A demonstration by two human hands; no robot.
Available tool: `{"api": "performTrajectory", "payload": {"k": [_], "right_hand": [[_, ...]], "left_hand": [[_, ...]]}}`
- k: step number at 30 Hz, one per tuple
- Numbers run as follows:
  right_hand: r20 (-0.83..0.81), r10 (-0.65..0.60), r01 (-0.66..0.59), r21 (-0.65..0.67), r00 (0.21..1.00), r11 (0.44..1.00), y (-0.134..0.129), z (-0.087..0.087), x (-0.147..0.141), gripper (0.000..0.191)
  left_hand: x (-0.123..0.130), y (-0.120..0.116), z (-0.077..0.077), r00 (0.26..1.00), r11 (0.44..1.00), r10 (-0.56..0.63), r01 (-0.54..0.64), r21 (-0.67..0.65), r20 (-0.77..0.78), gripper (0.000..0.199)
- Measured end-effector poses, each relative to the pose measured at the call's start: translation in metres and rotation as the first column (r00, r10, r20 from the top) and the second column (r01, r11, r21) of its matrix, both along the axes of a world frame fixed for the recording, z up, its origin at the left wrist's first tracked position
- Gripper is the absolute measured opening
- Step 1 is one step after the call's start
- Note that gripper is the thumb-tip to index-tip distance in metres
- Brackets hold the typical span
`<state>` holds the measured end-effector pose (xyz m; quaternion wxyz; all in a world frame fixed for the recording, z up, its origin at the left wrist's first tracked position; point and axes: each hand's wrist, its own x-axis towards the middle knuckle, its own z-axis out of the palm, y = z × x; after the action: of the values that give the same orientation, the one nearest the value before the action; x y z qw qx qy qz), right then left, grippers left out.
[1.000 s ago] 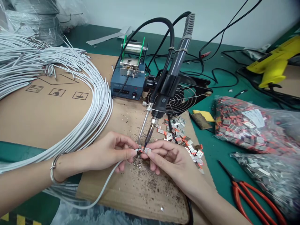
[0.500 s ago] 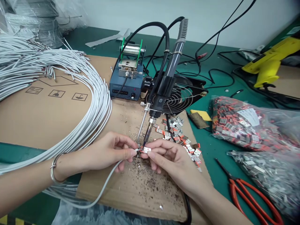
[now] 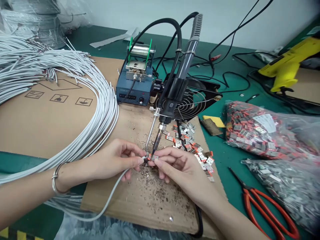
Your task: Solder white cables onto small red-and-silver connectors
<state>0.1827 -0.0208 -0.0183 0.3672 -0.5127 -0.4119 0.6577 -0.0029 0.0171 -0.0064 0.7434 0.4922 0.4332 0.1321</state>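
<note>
Beneath the soldering iron (image 3: 172, 104), the small metal connector (image 3: 155, 157) has tilted: bright white 0.5 seconds ago, its face looks dull grey from here, and the right hand (image 3: 180, 166) has shifted slightly with it.

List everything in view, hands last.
table: one, green, beneath
cardboard: uncounted, brown, centre and left
soldering iron: one, black, centre
control unit: one, blue, rear
spool: one, silver, above unit
fan: one, black, behind iron
cords: several, black, rear
paper strip: one, white, rear
wrapped coils: uncounted, grey, left
bundled cables: many, white, left
loose connectors: many, silver-orange, on cardboard
flat pieces: two, yellow/brown, right
parts bags: two, clear, right
handheld tool: one, yellow, right
red-handled tool: one, front right
plastic: uncounted, clear, front
held connector: one, silver-orange, centre
held cable: one, white, centre
bracelet: one, silver, left wrist
left hand: one, on cable
right hand: one, on connector
</note>
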Motion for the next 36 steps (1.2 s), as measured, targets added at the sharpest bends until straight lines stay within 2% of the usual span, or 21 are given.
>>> {"api": "performTrajectory", "payload": {"k": [9,14,20,23,28,36], "right_hand": [[0.01,-0.003,0.003,-0.002,1.0,1.0,0.001,0.0,0.001,0.022],[0.026,-0.002,0.002,0.01,1.0,1.0,0.0,0.004,0.0,0.02],[0.018,-0.007,0.007,0.001,1.0,1.0,0.001,0.005,0.0,0.022],[0.007,-0.005,0.005,-0.013,1.0,1.0,0.001,0.005,0.001,0.021],[-0.014,0.004,-0.004,0.008,1.0,1.0,0.001,0.004,0.001,0.016],[-0.018,-0.001,0.001,0.009,1.0,1.0,0.002,0.004,0.001,0.013]], "left_hand": [[-0.001,-0.002,0.002,1.0,1.0,-0.017,0.017,0.004,-0.014,0.016],[0.0,-0.004,0.008,0.996,0.999,-0.011,0.015,0.037,-0.085,0.015],[0.004,-0.007,0.006,0.988,0.988,0.069,-0.048,0.149,-0.141,0.009],[0.004,-0.009,0.005,0.985,0.962,0.072,-0.027,0.27,-0.159,0.006],[0.003,-0.01,0.007,0.969,0.889,0.067,0.05,0.455,-0.238,0.01],[0.005,-0.014,0.007,0.942,0.813,0.094,0.114,0.572,-0.322,0.013]]}}
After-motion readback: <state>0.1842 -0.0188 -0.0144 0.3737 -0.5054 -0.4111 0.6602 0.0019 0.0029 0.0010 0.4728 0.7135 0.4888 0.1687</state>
